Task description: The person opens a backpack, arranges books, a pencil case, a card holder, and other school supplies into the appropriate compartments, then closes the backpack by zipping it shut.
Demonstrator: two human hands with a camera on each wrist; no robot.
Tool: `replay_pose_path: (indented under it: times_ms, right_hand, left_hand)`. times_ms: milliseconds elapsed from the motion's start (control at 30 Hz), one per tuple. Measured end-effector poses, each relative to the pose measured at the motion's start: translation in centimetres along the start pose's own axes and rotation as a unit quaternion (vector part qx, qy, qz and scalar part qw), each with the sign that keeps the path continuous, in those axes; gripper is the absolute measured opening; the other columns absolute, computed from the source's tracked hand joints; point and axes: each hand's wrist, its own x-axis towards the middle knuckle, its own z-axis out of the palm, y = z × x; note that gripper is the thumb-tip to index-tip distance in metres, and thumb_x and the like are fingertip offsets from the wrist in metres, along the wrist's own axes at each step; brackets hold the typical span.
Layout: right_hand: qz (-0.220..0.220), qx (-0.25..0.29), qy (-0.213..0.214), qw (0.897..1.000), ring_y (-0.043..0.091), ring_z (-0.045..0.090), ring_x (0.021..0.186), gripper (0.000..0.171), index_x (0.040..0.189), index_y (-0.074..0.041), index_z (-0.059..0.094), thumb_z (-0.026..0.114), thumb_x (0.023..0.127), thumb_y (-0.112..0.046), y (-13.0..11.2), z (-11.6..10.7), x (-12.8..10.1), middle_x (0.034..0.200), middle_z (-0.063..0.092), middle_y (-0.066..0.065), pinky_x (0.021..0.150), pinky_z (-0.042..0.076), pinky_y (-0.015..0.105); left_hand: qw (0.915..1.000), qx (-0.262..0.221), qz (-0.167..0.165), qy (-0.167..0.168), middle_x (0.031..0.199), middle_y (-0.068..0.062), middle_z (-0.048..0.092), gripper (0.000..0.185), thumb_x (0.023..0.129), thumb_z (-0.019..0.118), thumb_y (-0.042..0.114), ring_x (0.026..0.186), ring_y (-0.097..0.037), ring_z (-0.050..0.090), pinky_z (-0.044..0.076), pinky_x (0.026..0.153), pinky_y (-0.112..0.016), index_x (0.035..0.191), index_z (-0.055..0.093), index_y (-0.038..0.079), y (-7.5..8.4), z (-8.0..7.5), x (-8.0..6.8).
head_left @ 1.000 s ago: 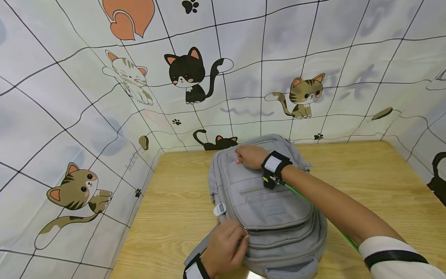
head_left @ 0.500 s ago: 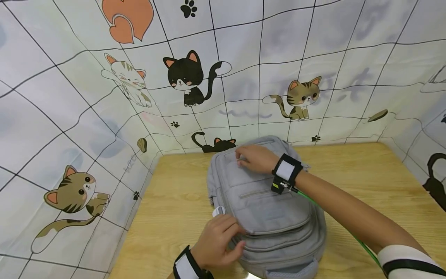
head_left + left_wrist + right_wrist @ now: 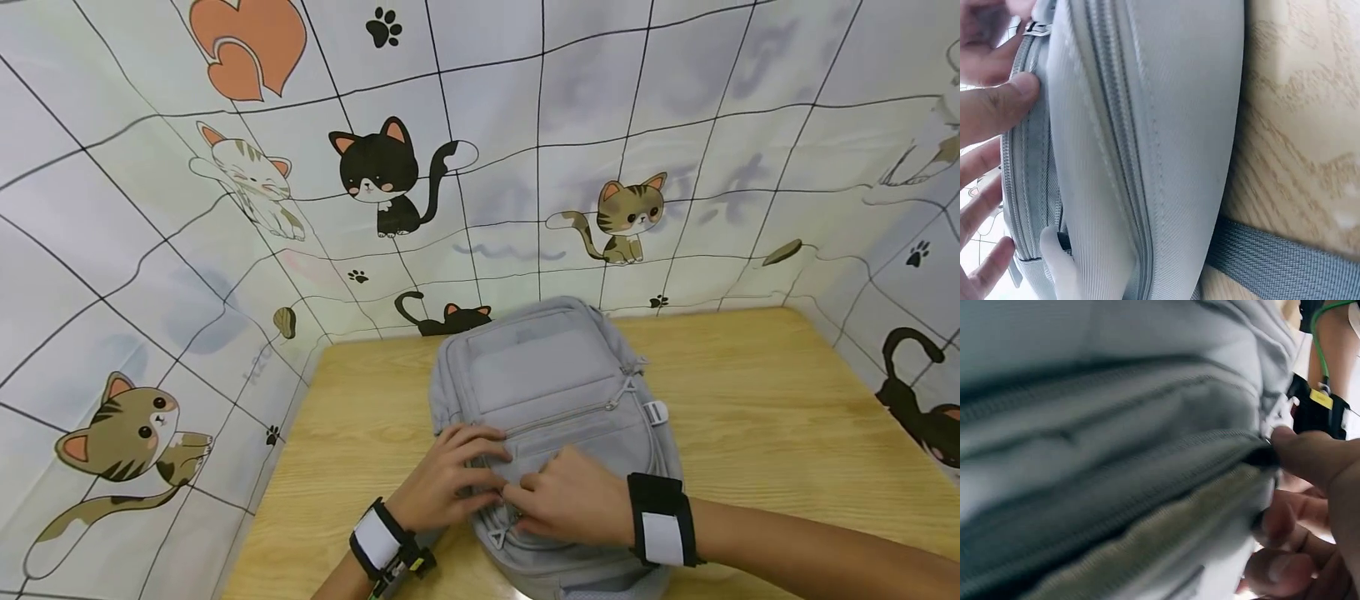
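A grey backpack lies on the wooden table with its front pocket facing up. At the pocket's left edge, the thumb and forefinger of my right hand pinch a zipper pull; its metal slider shows in the left wrist view. My left hand rests beside it, fingers loosely spread on the pocket's left edge. In the left wrist view its thumb presses the zipper band. A dark gap in the zipper shows close to my right thumb in the right wrist view.
The wooden table stands against a wall covering printed with cats and grid lines. A grey webbing strap lies on the table along the bag's side. A white buckle sits at the bag's right side.
My right hand has come down from the backpack's top to the zipper near my left hand. My left hand has shifted up slightly onto the pocket edge. The front pocket's lower zipper gap looks narrower.
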Motion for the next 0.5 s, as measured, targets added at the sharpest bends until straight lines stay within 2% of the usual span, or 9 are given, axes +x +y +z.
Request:
replay_pose_path:
  times_ms: [100, 233, 367, 500]
  right_hand:
    - [-0.03, -0.014, 0.029, 0.999, -0.001, 0.04, 0.043, 0.023, 0.096, -0.028, 0.067, 0.081, 0.093, -0.047, -0.1, 0.7, 0.0, 0.065, 0.057, -0.016, 0.043, 0.017, 0.02]
    - [-0.058, -0.011, 0.04, 0.997, -0.001, 0.043, 0.044, 0.019, 0.087, -0.026, 0.063, 0.078, 0.095, -0.035, -0.4, 1.0, -0.1, 0.062, 0.055, -0.015, 0.043, 0.016, 0.02]
    - [-0.057, -0.017, 0.028, 0.998, 0.0, 0.037, 0.042, 0.015, 0.098, -0.024, 0.065, 0.076, 0.096, -0.034, -0.8, 0.9, 0.0, 0.062, 0.053, -0.015, 0.043, 0.013, 0.021]
    - [-0.06, -0.025, 0.016, 0.998, 0.0, 0.04, 0.043, 0.018, 0.106, -0.025, 0.068, 0.079, 0.095, -0.033, -1.1, 1.0, 0.2, 0.066, 0.057, -0.015, 0.042, 0.018, 0.02]
  left_hand:
    - [0.9999, -0.01, 0.003, 0.012, 0.132, 0.006, 0.07, 0.01, 0.092, 0.084, 0.031, 0.137, -0.024, 0.059, 0.044, 0.113, -0.045, 0.1, 0.081, 0.029, -0.2, 0.0, -0.2]
    - [0.9996, -0.017, 0.006, 0.02, 0.131, 0.006, 0.07, 0.009, 0.092, 0.084, 0.03, 0.136, -0.025, 0.059, 0.044, 0.112, -0.046, 0.101, 0.081, 0.029, -0.1, 0.0, -0.2]
    - [0.9993, -0.022, 0.004, 0.028, 0.13, 0.006, 0.071, 0.009, 0.091, 0.085, 0.026, 0.135, -0.026, 0.06, 0.045, 0.111, -0.047, 0.099, 0.082, 0.028, -0.1, 0.0, -0.1]
    - [0.999, -0.028, 0.006, 0.035, 0.128, 0.005, 0.071, 0.009, 0.09, 0.086, 0.024, 0.134, -0.026, 0.061, 0.045, 0.11, -0.047, 0.097, 0.082, 0.027, -0.1, -0.1, -0.1]
